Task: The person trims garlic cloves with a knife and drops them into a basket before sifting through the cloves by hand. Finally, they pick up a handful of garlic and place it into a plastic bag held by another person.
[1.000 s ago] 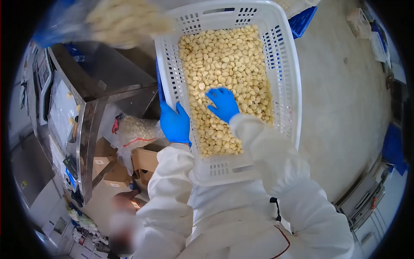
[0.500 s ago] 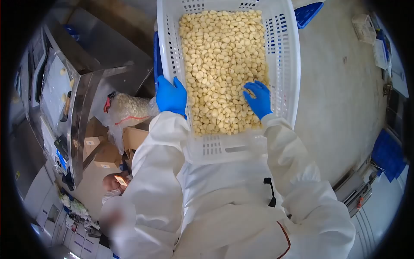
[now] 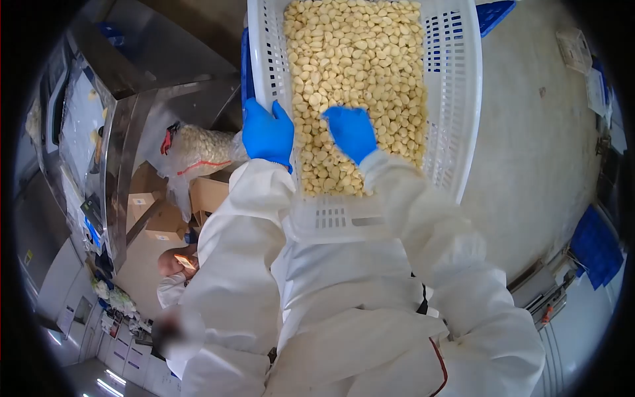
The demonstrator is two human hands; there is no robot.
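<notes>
A white perforated plastic basket [image 3: 468,112] stands in front of me, its near end close to my body. Pale yellow, flattish oval kernels [image 3: 360,59] cover its bottom in a thick layer. My left hand [image 3: 268,133], in a blue glove, grips the basket's left rim, thumb on the inner side. Over the kernels, left of the middle, is my right hand [image 3: 354,134], also gloved in blue. Its fingers are curled in and point left; what they hold, if anything, is hidden under the hand.
Blue plastic [image 3: 495,16] shows behind the basket's far right side. To the left are a steel table [image 3: 126,152], a clear bag of pale pieces [image 3: 202,147] and open cardboard boxes [image 3: 165,221]. Another person [image 3: 173,263] with a lit phone [image 3: 186,262] is at lower left.
My right hand has moved left across the kernels, from the right side toward the middle-left, its fingers now curled under. My left hand stays on the rim. The view has shifted slightly.
</notes>
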